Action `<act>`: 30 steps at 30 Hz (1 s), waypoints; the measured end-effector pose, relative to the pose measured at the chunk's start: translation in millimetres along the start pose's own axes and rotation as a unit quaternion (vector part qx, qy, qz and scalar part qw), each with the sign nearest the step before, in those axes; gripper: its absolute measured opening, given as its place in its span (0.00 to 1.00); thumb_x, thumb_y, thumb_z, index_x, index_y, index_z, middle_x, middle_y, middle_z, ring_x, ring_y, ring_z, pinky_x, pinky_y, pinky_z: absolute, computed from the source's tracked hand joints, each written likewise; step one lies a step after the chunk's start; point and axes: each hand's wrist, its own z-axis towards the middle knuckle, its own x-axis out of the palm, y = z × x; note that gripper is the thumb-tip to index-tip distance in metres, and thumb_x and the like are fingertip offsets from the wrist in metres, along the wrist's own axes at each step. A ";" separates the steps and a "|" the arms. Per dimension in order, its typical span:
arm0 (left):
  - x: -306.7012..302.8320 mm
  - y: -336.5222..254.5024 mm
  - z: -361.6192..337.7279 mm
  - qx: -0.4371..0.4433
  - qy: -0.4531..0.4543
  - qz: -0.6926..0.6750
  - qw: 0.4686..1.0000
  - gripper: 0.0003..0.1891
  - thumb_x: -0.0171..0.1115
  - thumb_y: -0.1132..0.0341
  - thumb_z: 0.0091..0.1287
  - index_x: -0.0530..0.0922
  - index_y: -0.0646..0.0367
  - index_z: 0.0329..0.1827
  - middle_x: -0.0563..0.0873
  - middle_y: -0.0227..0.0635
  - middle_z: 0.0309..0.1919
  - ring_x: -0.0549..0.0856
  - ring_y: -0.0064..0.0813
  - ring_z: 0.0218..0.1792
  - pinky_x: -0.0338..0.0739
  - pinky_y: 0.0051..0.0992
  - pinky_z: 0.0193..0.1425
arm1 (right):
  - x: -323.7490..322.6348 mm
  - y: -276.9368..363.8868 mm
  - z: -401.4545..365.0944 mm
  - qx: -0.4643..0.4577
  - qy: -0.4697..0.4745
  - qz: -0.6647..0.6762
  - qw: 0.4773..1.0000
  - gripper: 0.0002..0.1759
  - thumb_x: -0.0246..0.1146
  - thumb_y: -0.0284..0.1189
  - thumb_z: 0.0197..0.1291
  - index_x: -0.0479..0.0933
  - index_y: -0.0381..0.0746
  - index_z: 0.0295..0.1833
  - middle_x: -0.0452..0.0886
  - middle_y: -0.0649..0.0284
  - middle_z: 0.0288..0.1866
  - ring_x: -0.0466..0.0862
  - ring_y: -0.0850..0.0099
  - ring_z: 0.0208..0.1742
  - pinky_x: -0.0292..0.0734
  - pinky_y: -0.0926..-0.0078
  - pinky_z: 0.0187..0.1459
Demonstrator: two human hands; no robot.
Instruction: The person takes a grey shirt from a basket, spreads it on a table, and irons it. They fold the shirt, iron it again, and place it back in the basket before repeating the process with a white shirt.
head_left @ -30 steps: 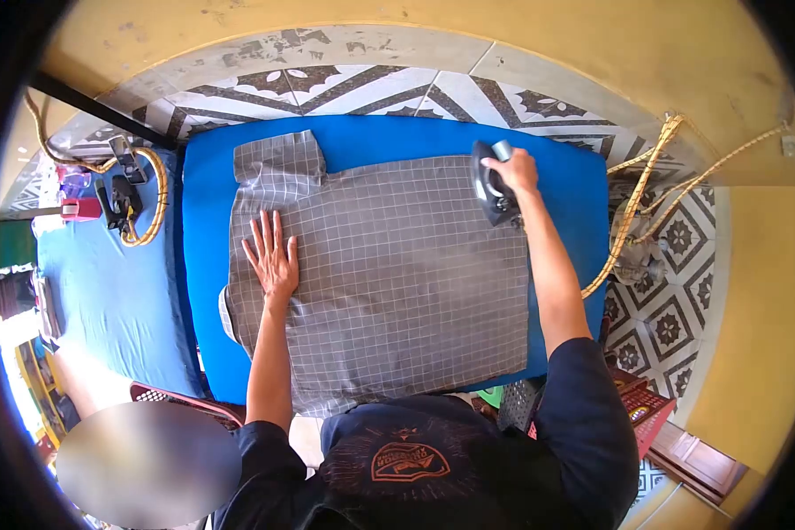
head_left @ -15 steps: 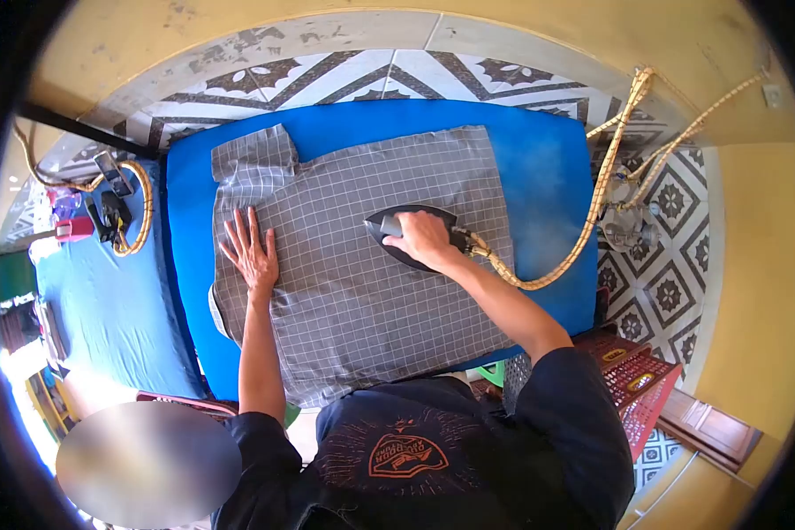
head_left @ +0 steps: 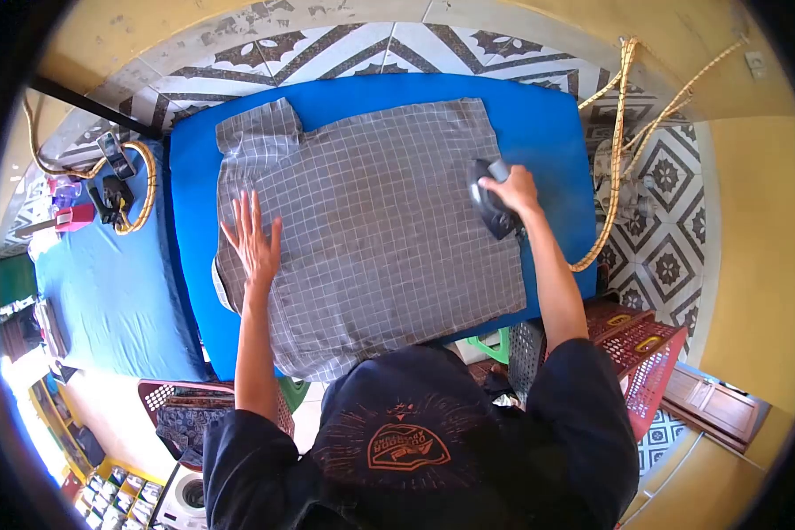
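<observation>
Nearest, at the right, a red crate [head_left: 642,353] sits on the floor below the blue board [head_left: 552,124]. Farther on, the grey checked shirt [head_left: 371,238] lies spread flat across that board. The left hand [head_left: 254,243] rests palm down on the shirt's left side, fingers spread, gripping nothing. The right hand [head_left: 514,187] is closed around the handle of the iron [head_left: 486,205] at the shirt's right edge. A braided cord [head_left: 611,168] curves away to the far right.

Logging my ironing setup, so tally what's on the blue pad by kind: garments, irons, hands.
grey checked shirt: 1
iron: 1
hands: 2, left hand flat on the shirt, right hand gripping the iron
total: 4
</observation>
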 end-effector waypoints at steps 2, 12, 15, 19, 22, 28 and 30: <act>-19.4 -3.0 -46.1 0.027 0.025 -0.001 0.999 0.35 0.49 0.46 0.78 0.57 0.48 0.84 0.58 0.36 0.83 0.51 0.45 0.84 0.30 0.57 0.83 | -3.1 41.3 -76.4 -0.038 0.057 -0.002 0.998 0.34 0.78 0.54 0.46 0.85 0.32 0.43 0.87 0.43 0.46 0.87 0.47 0.48 0.82 0.52 0.48; -12.9 27.4 -148.3 -0.001 0.118 0.096 0.988 0.31 0.40 0.51 0.81 0.54 0.46 0.85 0.51 0.37 0.85 0.46 0.47 0.84 0.34 0.56 0.83 | 86.8 34.6 -207.1 -0.128 0.111 0.033 0.985 0.30 0.75 0.56 0.49 0.86 0.41 0.44 0.88 0.48 0.38 0.88 0.49 0.43 0.82 0.52 0.46; -34.7 22.3 -183.1 -0.087 0.028 0.068 0.994 0.31 0.43 0.50 0.81 0.55 0.46 0.84 0.50 0.39 0.85 0.46 0.47 0.84 0.34 0.55 0.83 | 63.3 -29.9 -161.0 -0.053 0.068 0.022 0.996 0.31 0.76 0.57 0.47 0.86 0.40 0.43 0.88 0.48 0.41 0.88 0.49 0.44 0.81 0.51 0.46; -16.3 51.1 -284.8 -0.357 -0.097 0.091 0.925 0.43 0.55 0.40 0.74 0.50 0.47 0.85 0.45 0.41 0.85 0.49 0.52 0.83 0.43 0.57 0.81 | 26.2 -132.6 -98.5 0.005 -0.018 0.024 1.000 0.36 0.78 0.58 0.42 0.87 0.41 0.49 0.89 0.48 0.45 0.87 0.47 0.49 0.81 0.53 0.52; -3.2 20.8 -319.7 -0.578 -0.190 -0.106 0.786 0.54 0.64 0.36 0.67 0.41 0.45 0.86 0.45 0.43 0.84 0.56 0.53 0.80 0.56 0.58 0.77 | 2.3 -178.5 -74.9 0.006 -0.066 -0.021 0.998 0.44 0.77 0.57 0.46 0.74 0.41 0.63 0.85 0.48 0.52 0.83 0.44 0.54 0.78 0.47 0.54; 10.3 -15.3 -405.5 -0.576 -0.005 -0.432 0.693 0.28 0.65 0.40 0.70 0.80 0.60 0.49 0.77 0.24 0.33 0.74 0.22 0.36 0.68 0.28 0.38 | 9.3 -138.7 -151.8 -0.287 0.109 -0.047 0.951 0.21 0.77 0.39 0.49 0.73 0.44 0.41 0.78 0.59 0.35 0.78 0.51 0.44 0.69 0.53 0.49; -3.2 -20.6 -424.1 -0.611 0.090 -0.316 0.721 0.21 0.68 0.44 0.69 0.80 0.54 0.33 0.75 0.21 0.28 0.70 0.17 0.33 0.65 0.25 0.40 | 32.1 -156.1 -187.6 -0.394 0.149 -0.067 0.904 0.22 0.79 0.33 0.41 0.71 0.44 0.35 0.76 0.60 0.34 0.77 0.55 0.44 0.68 0.56 0.45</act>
